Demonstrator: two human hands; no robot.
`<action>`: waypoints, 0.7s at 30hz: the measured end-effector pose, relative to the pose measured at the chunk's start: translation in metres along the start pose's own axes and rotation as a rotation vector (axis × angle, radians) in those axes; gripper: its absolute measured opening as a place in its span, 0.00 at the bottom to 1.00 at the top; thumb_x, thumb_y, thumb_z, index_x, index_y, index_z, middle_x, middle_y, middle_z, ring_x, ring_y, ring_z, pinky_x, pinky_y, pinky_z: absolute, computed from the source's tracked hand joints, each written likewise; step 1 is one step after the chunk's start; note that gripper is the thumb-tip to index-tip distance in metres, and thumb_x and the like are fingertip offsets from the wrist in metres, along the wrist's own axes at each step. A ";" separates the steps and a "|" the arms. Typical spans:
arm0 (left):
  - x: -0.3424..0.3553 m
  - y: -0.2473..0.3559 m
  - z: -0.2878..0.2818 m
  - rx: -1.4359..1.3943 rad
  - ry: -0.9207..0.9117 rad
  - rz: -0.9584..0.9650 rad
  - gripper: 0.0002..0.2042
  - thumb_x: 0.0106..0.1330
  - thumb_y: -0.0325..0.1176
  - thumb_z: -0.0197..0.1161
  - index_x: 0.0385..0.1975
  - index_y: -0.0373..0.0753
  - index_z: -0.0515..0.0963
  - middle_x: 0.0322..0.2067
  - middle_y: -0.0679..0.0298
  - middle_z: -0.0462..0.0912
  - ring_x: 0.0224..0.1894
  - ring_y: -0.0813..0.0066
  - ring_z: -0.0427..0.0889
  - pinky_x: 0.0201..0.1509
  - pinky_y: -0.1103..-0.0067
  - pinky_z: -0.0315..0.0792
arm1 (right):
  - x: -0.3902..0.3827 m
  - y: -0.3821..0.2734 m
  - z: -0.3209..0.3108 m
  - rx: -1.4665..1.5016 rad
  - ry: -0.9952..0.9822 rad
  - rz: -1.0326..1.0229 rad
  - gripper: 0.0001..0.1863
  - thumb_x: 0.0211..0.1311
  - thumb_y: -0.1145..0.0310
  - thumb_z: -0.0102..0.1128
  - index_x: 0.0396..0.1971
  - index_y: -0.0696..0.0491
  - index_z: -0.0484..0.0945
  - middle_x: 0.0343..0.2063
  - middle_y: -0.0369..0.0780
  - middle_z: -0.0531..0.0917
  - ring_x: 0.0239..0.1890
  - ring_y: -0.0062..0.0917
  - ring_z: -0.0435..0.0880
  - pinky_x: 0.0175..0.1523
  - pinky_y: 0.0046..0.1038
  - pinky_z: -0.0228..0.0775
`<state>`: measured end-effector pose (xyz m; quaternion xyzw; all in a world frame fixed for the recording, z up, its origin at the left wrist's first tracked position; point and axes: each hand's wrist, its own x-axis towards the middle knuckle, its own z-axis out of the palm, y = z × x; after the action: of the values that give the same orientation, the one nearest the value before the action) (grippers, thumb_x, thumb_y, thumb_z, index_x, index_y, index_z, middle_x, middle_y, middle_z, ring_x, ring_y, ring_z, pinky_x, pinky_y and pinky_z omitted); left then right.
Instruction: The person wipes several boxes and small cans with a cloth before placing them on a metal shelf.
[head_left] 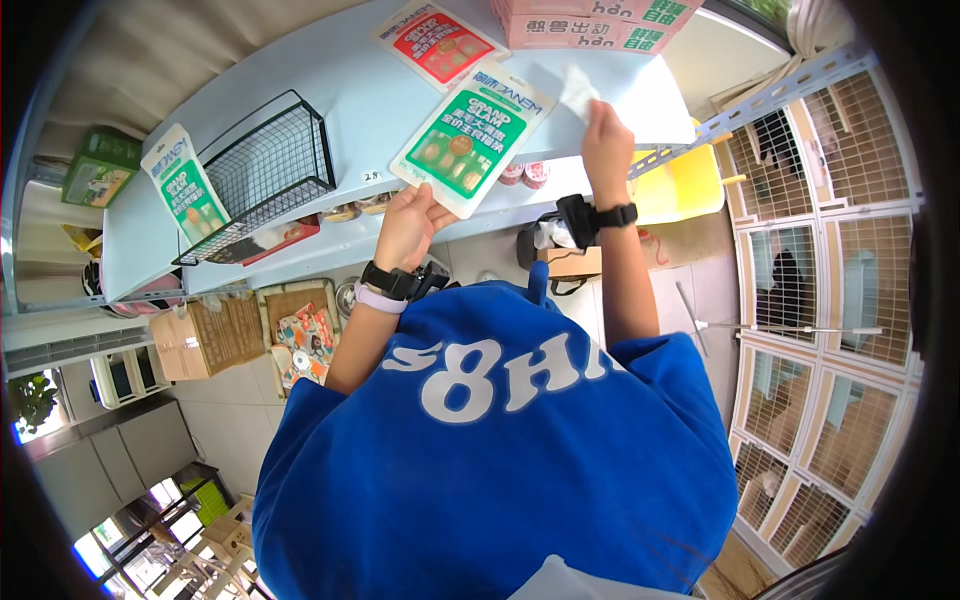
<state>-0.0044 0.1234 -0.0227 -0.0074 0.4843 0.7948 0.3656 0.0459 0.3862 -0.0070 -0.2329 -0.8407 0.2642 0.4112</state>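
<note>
My left hand (410, 226) grips the lower edge of a flat green-and-white pouch (462, 145), thumb on its front. The pouch is held tilted at the front of a pale blue shelf (350, 100). In my right hand (608, 143) a crumpled white tissue or cloth (577, 92) is pinched, just right of the pouch's upper corner. Behind the held pouch, a red-and-white pouch (440, 46) lies on the shelf. At the left, a similar green pouch (184, 190) leans at the end of a black wire basket (275, 160).
Pink boxes (595, 28) stand at the shelf's back right. A green box (100, 165) is at the far left. Small round tins (523, 174) sit on the level below. Yellow plastic (685, 190) and wire-fronted cages (800, 280) are to the right. A cardboard box (215, 335) stands on the floor.
</note>
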 end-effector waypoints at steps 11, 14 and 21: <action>0.000 -0.009 -0.012 0.042 -0.079 0.055 0.15 0.72 0.33 0.39 0.49 0.29 0.67 0.46 0.53 0.76 0.46 0.64 0.79 0.50 0.71 0.73 | -0.070 0.011 -0.001 0.829 -0.306 0.880 0.23 0.64 0.51 0.51 0.17 0.54 0.74 0.17 0.27 0.71 0.20 0.11 0.64 0.25 0.19 0.55; -0.002 -0.010 -0.010 0.050 -0.119 0.048 0.15 0.72 0.33 0.40 0.50 0.29 0.67 0.45 0.54 0.76 0.46 0.64 0.79 0.50 0.71 0.74 | -0.064 -0.025 -0.004 1.062 -0.400 0.953 0.19 0.62 0.55 0.55 0.29 0.59 0.78 0.26 0.33 0.79 0.25 0.12 0.73 0.30 0.16 0.64; -0.016 0.006 0.008 0.121 -0.185 0.044 0.15 0.72 0.34 0.41 0.50 0.30 0.67 0.43 0.55 0.78 0.41 0.67 0.81 0.44 0.74 0.77 | -0.052 -0.049 -0.014 1.292 -0.397 0.987 0.12 0.57 0.71 0.58 0.39 0.61 0.75 0.34 0.39 0.82 0.32 0.20 0.81 0.35 0.19 0.72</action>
<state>0.0060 0.1188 -0.0083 0.0986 0.4955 0.7693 0.3911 0.0774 0.3209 0.0014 -0.2416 -0.3821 0.8801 0.1453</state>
